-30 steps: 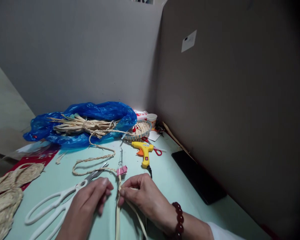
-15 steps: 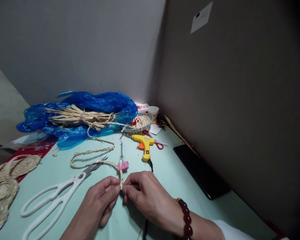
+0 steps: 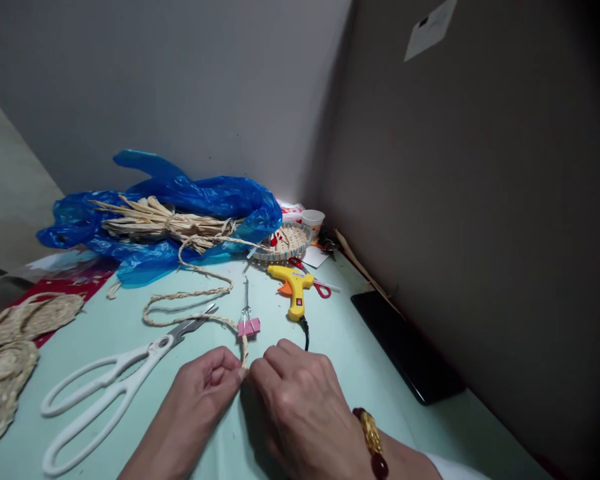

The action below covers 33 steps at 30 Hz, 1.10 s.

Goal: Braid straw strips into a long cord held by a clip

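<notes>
A cord twisted from pale dried plant fibre winds over the table and passes a pink binder clip, which bites on it. Just below the clip, my left hand pinches the cord between thumb and forefinger. Close beside it on the right, my right hand has its back turned up and its fingers curled closed. Whatever those fingers grip is hidden beneath them. Large white-handled scissors lie slightly apart to the left of my left hand.
A bundle of dried fibre rests on a blue plastic bag at the back. Yellow glue gun, red-handled scissors, round woven tray and paper cup stand beyond. Black flat device lies right; woven fibre pieces left.
My right hand has rolled over, back upward, and drawn slightly down and away from the cord. The left hand keeps its pinch. The view has shifted a little.
</notes>
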{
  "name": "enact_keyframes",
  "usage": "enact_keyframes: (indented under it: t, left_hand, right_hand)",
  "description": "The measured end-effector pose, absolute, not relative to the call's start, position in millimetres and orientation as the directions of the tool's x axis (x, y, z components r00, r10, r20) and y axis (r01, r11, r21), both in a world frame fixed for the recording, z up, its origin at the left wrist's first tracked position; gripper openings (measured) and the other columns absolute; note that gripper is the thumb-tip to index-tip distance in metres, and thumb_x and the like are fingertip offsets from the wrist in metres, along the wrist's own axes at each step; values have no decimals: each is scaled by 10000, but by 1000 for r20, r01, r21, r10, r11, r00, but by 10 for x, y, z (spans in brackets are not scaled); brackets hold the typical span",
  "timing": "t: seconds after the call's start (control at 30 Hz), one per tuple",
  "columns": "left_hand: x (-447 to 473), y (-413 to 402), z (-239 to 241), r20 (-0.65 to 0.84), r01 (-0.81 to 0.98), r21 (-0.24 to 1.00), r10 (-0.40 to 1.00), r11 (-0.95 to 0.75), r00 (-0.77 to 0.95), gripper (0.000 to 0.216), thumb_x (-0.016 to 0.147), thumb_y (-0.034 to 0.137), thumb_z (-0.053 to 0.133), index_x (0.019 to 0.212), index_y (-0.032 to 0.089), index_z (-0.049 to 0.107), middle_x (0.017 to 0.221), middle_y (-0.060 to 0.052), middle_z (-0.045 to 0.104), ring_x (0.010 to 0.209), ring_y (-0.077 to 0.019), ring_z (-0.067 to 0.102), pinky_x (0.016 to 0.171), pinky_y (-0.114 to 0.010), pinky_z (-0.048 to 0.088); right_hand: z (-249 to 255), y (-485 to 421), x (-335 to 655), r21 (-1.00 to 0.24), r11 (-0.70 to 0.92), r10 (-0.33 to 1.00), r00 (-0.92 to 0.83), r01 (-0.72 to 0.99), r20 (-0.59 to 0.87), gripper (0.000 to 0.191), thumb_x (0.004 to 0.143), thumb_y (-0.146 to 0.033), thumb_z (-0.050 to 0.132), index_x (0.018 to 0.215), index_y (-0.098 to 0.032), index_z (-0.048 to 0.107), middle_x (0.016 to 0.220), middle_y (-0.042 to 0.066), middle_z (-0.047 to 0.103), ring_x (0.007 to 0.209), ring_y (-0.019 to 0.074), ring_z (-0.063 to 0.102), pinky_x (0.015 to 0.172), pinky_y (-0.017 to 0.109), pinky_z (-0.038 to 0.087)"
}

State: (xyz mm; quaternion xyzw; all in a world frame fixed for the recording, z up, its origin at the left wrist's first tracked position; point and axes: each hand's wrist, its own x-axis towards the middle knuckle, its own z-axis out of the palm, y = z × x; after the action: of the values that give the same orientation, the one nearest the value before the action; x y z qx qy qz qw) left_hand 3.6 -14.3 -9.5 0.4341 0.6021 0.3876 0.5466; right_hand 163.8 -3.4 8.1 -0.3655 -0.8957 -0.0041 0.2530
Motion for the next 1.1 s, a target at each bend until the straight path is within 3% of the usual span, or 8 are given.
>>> enact_keyframes:
  t: [0.2, 0.53, 0.63, 0.7, 0.77, 0.83, 0.93, 1.1]
  left_hand:
    - [42, -113, -68, -358, 74, 932, 933, 354, 47, 328, 708, 454, 654, 600, 186, 501, 439, 113, 344, 412, -51, 241, 416, -193, 149]
    - [-7, -158, -93, -420, 14, 907, 901, 421, 104, 338, 753, 477, 655, 665, 186, 507, 471, 105, 366, 399, -41, 208, 416, -212, 93]
    - [-19, -159, -108, -370, 22, 929, 923, 370, 102, 335, 739, 471, 669, 682, 182, 508, 504, 92, 397, 454, -61, 281, 437, -197, 174]
    - [-24, -160, -104, -343, 34, 939, 934, 341, 102, 335, 751, 478, 654, 687, 183, 510, 512, 88, 411, 469, -67, 301, 447, -196, 201]
    - [-25, -161, -84, -347, 75, 938, 931, 340, 117, 345, 757, 494, 643, 685, 184, 508, 489, 94, 407, 436, -59, 268, 426, -197, 173]
    - [-21, -158, -56, -360, 124, 930, 925, 346, 119, 344, 744, 495, 650, 684, 184, 515, 454, 103, 396, 401, -51, 226, 405, -198, 131]
    - [-11, -149, -22, -351, 142, 931, 930, 335, 106, 299, 723, 450, 666, 689, 176, 550, 445, 94, 424, 398, -55, 222, 407, -196, 124]
    - [2, -159, -2, -256, 229, 946, 961, 227, 104, 283, 738, 433, 636, 639, 189, 534, 492, 50, 494, 524, -121, 421, 517, -210, 301]
  right_hand:
    - [-93, -120, 1517, 8, 819, 387, -563, 574, 730, 219, 863, -77, 421, 688, -168, 514, 596, 29, 497, 526, 164, 428, 445, 308, 207]
    - [-230, -121, 1472, 111, 833, 287, -594, 543, 751, 203, 853, -83, 451, 680, -160, 523, 554, 22, 494, 498, 147, 425, 439, 292, 216]
    - [-67, -86, 1530, -30, 864, 362, -578, 503, 732, 272, 880, -224, 481, 619, -166, 532, 529, 13, 503, 489, 143, 427, 463, 303, 223]
    - [94, -53, 1593, -272, 813, 549, -520, 515, 655, 278, 889, -285, 485, 664, -159, 589, 585, 22, 564, 558, 151, 492, 524, 296, 293]
    - [230, -12, 1654, -570, 629, 777, -459, 529, 431, 200, 902, -277, 494, 863, -163, 654, 772, 41, 658, 716, 163, 578, 637, 279, 372]
    - [292, 37, 1687, -770, 419, 851, -503, 480, 150, 197, 921, -266, 481, 991, -179, 642, 851, 35, 679, 784, 153, 605, 698, 254, 401]
    - [253, 110, 1677, -884, 226, 799, -597, 409, -72, 211, 937, -263, 437, 936, -170, 627, 750, 4, 643, 651, 111, 564, 630, 215, 393]
    - [137, 156, 1619, -903, 183, 853, -519, 390, -51, 139, 849, -253, 555, 804, -156, 644, 671, -18, 561, 624, 97, 476, 548, 195, 326]
